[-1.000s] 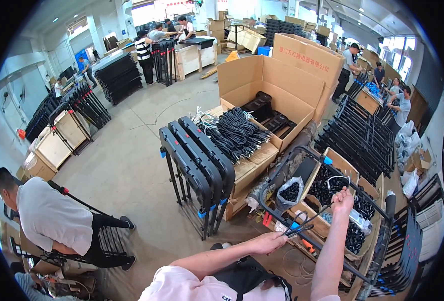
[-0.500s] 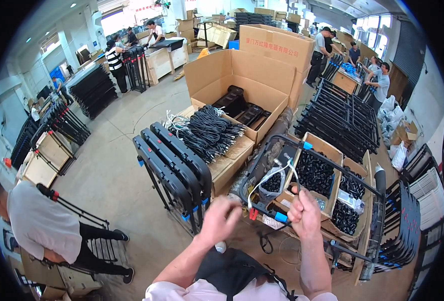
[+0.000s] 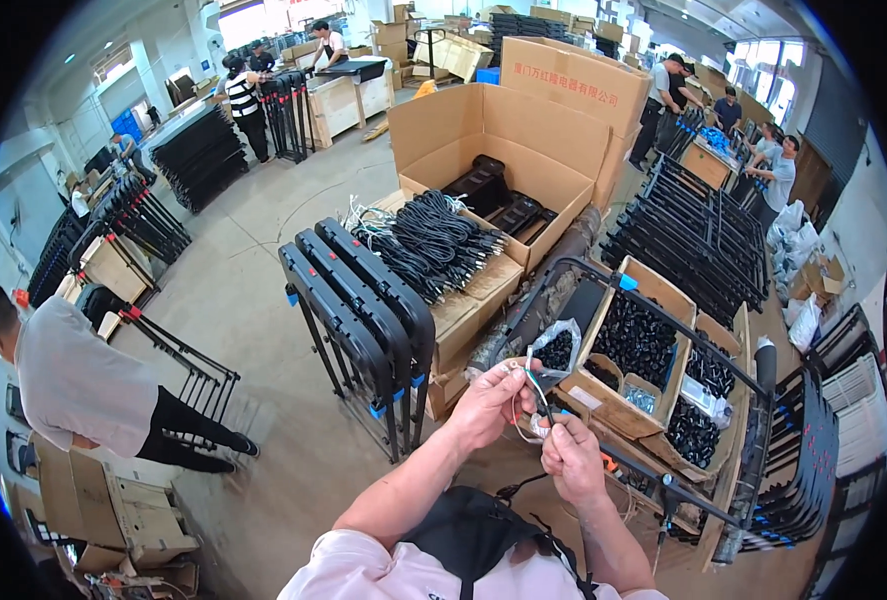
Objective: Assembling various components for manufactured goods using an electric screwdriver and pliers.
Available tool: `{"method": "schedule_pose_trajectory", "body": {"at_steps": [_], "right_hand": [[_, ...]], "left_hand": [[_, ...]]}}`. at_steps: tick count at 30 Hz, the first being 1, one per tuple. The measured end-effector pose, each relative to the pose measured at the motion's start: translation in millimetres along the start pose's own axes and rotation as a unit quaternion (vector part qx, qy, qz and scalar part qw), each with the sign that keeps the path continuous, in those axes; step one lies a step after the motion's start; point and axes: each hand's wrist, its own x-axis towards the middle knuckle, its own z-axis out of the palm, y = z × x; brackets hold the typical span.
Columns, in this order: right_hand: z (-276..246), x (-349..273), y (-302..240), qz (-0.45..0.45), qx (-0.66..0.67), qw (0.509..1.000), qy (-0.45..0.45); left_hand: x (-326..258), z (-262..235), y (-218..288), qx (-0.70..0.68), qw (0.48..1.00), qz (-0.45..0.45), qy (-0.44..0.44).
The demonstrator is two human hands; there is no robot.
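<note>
My left hand [image 3: 489,402] and my right hand [image 3: 571,461] are raised close together in front of me. Both pinch a thin bundle of wires [image 3: 535,392] with white and dark strands. The left hand grips the upper end and the right hand grips lower down. Just behind the hands lies a clear plastic bag of small black parts [image 3: 557,350]. Beyond it stand cardboard boxes of black parts [image 3: 635,340] inside a black metal frame [image 3: 663,312].
Three black panels [image 3: 358,305] stand upright to my left. A pile of black cables [image 3: 433,240] lies on cardboard, with a large open carton [image 3: 483,140] behind. A person in a white shirt [image 3: 73,380] bends at the left. Other workers stand far back and right.
My hands have come together in front of me, from the right hand raised high and the left stretched toward the boxes. They now hold the wires between them.
</note>
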Motion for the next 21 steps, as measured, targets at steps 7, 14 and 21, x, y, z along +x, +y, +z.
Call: {"method": "schedule_pose_trajectory", "body": {"at_steps": [7,14,21], "right_hand": [[-34.1,0.5,37.2,0.021,0.042,0.999,-0.013],[-36.7,2.5,71.4,0.038,0.164,0.985,0.022],[-33.0,18.8,88.7,0.139,0.157,0.969,0.127]], "left_hand": [[-9.3,-11.4,-13.6,-0.049,0.996,-0.066,-0.042],[-11.2,-24.9,-41.4,0.049,0.994,-0.056,0.08],[-5.5,-48.1,-61.0,0.137,0.983,-0.051,0.109]]}}
